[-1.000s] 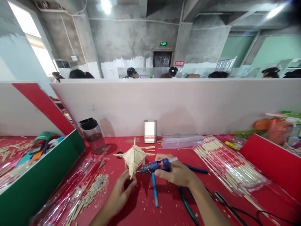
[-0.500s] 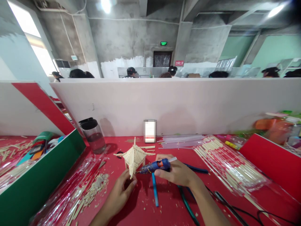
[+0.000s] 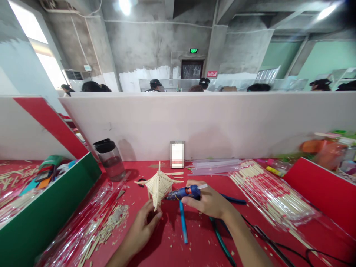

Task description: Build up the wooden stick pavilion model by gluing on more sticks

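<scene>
A small pavilion-like model of pale wooden sticks (image 3: 159,185), with a pointed roof and upturned corners, stands on the red table (image 3: 205,237). My left hand (image 3: 148,218) grips its near side low down, with thumb and fingers around a front corner. Closed around a blue glue gun (image 3: 185,192), my right hand (image 3: 207,200) is just right of the model. The gun's nozzle points left, close to the model's right side; whether it touches is unclear. Below the gun lies a blue pen-like stick (image 3: 183,222).
A dark-lidded bottle (image 3: 111,163) stands back left, near stick scraps (image 3: 114,222) and plastic wrapping. Green-handled pliers (image 3: 221,241) and a black cable (image 3: 292,249) lie right, beside bagged sticks (image 3: 272,189). A white partition (image 3: 222,126) stands behind; people sit beyond.
My right hand and the glue gun have shifted slightly up and to the right, moving the nozzle away from the model's front corner. My left hand and the model look unmoved.
</scene>
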`<action>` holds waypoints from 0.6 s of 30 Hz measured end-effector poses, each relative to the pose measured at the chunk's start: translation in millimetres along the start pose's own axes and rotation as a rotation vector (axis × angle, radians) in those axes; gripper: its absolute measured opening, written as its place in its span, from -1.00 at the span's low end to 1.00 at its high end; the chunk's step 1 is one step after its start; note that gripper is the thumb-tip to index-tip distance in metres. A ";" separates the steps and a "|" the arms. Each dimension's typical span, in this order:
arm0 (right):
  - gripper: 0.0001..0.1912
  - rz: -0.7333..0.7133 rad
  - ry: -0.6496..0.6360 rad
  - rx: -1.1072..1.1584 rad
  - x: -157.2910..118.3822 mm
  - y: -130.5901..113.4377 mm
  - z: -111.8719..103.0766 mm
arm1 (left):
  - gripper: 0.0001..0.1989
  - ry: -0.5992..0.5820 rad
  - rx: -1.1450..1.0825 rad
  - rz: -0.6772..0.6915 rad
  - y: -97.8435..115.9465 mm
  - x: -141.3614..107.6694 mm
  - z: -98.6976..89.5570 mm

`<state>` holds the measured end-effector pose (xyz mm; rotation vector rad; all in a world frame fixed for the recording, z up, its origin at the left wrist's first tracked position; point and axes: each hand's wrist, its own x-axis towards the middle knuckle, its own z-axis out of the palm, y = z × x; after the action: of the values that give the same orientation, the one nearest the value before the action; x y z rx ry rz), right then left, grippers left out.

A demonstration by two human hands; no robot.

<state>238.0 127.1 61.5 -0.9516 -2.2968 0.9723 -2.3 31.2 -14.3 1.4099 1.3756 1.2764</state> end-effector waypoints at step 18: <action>-0.69 0.024 -0.098 0.164 -11.2 -10.1 -19.4 | -0.64 -0.005 0.041 0.006 -6.2 0.4 -1.6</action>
<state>253.5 122.0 79.9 -0.8831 -2.2476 1.2212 -5.1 32.2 -20.0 1.4451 1.4026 1.2535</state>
